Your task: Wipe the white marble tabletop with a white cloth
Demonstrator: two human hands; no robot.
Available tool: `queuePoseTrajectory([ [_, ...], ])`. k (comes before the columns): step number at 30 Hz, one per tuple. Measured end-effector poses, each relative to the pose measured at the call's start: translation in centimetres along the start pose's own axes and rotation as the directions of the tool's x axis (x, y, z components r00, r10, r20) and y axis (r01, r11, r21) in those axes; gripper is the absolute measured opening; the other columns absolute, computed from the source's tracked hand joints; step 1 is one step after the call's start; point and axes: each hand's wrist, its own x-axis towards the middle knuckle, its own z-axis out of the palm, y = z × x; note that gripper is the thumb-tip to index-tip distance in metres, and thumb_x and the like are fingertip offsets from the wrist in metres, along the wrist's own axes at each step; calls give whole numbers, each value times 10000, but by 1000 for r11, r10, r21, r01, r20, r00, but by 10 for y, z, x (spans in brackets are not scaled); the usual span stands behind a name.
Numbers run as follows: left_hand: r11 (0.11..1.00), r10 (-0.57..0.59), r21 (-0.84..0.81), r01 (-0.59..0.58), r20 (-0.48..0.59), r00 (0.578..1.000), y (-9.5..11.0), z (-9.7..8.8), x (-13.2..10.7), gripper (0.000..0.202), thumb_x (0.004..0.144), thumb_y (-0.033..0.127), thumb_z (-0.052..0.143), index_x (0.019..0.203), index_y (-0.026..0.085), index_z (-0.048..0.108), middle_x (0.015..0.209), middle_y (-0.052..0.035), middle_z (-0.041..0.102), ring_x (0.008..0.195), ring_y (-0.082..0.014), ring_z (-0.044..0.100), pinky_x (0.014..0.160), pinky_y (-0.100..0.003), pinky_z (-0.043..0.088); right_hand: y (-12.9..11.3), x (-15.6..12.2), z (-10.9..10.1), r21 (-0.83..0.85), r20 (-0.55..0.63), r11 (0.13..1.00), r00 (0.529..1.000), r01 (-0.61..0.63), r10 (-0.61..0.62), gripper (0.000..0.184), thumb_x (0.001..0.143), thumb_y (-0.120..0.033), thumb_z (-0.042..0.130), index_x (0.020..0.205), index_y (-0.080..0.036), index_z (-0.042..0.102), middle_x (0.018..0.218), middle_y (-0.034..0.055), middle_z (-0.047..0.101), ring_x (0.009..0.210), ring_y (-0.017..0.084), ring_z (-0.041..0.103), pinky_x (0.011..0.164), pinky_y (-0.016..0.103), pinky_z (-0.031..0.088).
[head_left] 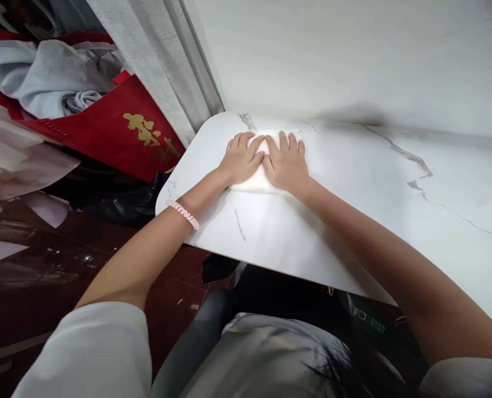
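Your left hand (240, 162), right hand (288, 167) covered white cloth (256, 182), fingers unclenched, left end, marbled tabletop (283, 224); seemed soft, best edge-gripped.

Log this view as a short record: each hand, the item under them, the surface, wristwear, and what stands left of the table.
Left hand: palm down, fingers spread on the item
Right hand: same pose, thumbs close together; contact unclear
Item: white pad, apparently cloth, lying flat, partly covered
Surface: white marbled table, rounded corner
Wristwear: pink coiled band, left arm
Left of table: red bag holding pale fabric
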Motion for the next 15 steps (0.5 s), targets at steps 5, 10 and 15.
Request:
queuePoseTrajectory([
  [5, 999, 40, 34, -40, -4, 999, 9, -16, -79, 506, 1021, 354, 315, 1484, 187, 431, 1513, -143, 437, 1420, -294, 348, 1198, -505, 269, -50, -62, -12, 25, 9, 1000, 1000, -9, 9, 596, 1026, -365, 268, 1553, -111, 379, 1608, 223, 351, 1486, 442, 261, 1149, 674, 194],
  [10, 998, 20, 58, -18, -32, 999, 13, -28, -141, 509, 1022, 344, 295, 1473, 163, 443, 1495, -167, 439, 1407, -304, 364, 1195, -509, 292, -87, -100, -18, 73, 2, 996, 999, 44, -44, 584, 1018, -351, 320, 1542, -108, 410, 1602, 222, 374, 1492, 435, 275, 1162, 679, 196],
  [15, 997, -13, 78, 18, -69, 998, 11, -35, -174, 502, 1015, 332, 293, 1466, 178, 452, 1481, -167, 451, 1397, -317, 385, 1184, -534, 313, -113, -115, -24, 95, 33, 992, 996, 85, -88, 589, 1024, -337, 335, 1543, -67, 406, 1608, 257, 344, 1492, 449, 277, 1177, 672, 184],
])
